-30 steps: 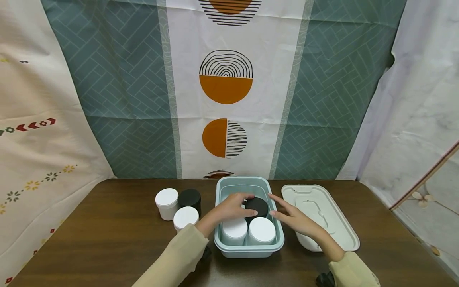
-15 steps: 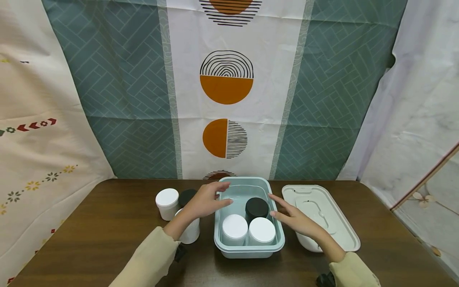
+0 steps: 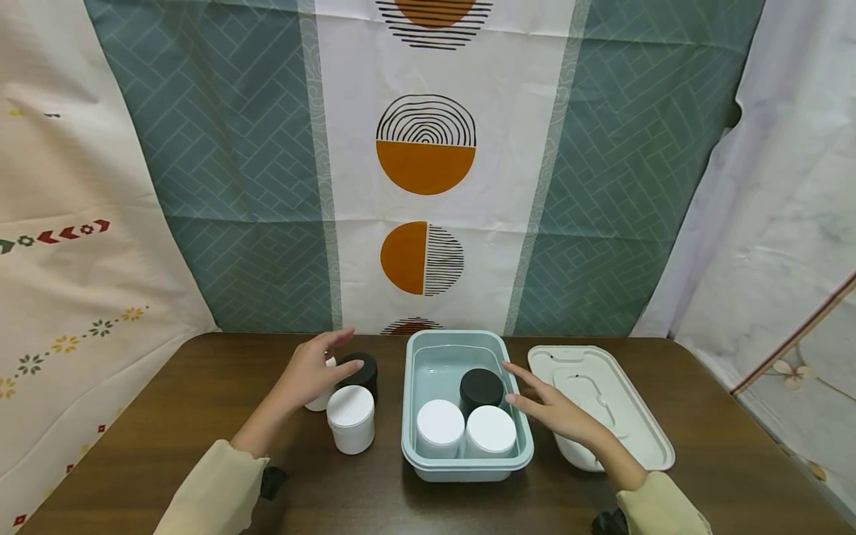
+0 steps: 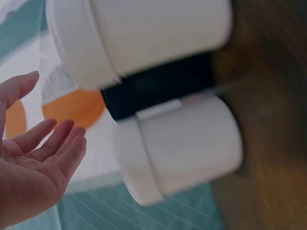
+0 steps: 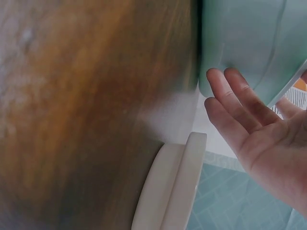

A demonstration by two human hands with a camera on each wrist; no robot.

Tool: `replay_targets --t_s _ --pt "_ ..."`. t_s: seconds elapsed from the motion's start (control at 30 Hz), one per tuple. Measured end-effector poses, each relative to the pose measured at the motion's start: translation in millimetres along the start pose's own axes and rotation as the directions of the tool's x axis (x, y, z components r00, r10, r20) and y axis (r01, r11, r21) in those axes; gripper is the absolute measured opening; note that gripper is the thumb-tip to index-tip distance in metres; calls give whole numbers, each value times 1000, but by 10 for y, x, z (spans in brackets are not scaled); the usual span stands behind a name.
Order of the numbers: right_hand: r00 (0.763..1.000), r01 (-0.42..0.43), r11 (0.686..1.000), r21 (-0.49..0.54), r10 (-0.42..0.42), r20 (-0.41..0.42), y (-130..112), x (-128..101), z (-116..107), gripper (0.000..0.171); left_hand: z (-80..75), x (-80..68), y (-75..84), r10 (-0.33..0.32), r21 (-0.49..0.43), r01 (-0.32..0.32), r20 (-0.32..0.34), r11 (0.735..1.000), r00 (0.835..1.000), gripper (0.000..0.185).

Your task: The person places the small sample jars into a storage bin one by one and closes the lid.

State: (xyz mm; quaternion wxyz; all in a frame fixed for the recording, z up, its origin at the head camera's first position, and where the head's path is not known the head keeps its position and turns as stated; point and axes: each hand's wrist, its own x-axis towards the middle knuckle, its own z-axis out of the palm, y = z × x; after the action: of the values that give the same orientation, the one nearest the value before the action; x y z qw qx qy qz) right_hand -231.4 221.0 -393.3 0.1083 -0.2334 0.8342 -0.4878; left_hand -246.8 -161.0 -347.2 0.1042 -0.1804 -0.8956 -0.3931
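Note:
My left hand [image 3: 309, 375] hovers, fingers spread, over a group of lidded jars on the table's left. Partly hidden behind it is a white jar [image 3: 318, 402]. A black jar [image 3: 361, 369] stands by its thumb, and another white jar [image 3: 351, 425] is nearer me. In the left wrist view the hand [image 4: 45, 158] holds nothing, beside two white jars with the black one between. My right hand [image 3: 558, 410] has its fingertips at the right rim of a pale blue plastic tub [image 3: 464, 469]. Inside are a black jar [image 3: 481, 386] and two white jars [image 3: 439, 422].
A white lid [image 3: 628, 416] lies flat right of the tub, partly under the right forearm. The brown wooden table [image 3: 167, 446] ends at a hanging patterned cloth [image 3: 428, 148] behind. Dark straps sit at both wrists.
My left hand has left the black jar inside the tub and moved left to the jars on the table. The right hand stays at the tub's rim.

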Motion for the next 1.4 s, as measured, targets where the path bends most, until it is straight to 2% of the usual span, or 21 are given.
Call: replay_targets --t_s 0.23,0.53,0.77,1.0,1.2,1.4 --pt "1000 2 1000 -1 -2 -3 4 -7 4 60 -165 -88 -217 -64 46 66 -37 997 997 58" --pt "1000 -5 1000 12 5 -3 0 -17 6 61 -278 -171 -409 -113 87 113 -4 990 994 67" --pt "1000 -8 1000 8 9 -8 -5 -20 4 61 -253 -182 -488 -159 136 153 34 979 987 72" --pt "1000 -6 1000 12 6 -6 5 -12 8 61 -224 -190 -522 -196 102 190 46 976 980 70" --pt "1000 -5 1000 14 5 -8 13 -4 7 60 -216 -186 -538 -189 104 186 28 977 982 70" --pt "1000 -4 1000 16 4 -8 15 7 7 60 -254 -175 -554 -173 132 174 -18 976 985 68"
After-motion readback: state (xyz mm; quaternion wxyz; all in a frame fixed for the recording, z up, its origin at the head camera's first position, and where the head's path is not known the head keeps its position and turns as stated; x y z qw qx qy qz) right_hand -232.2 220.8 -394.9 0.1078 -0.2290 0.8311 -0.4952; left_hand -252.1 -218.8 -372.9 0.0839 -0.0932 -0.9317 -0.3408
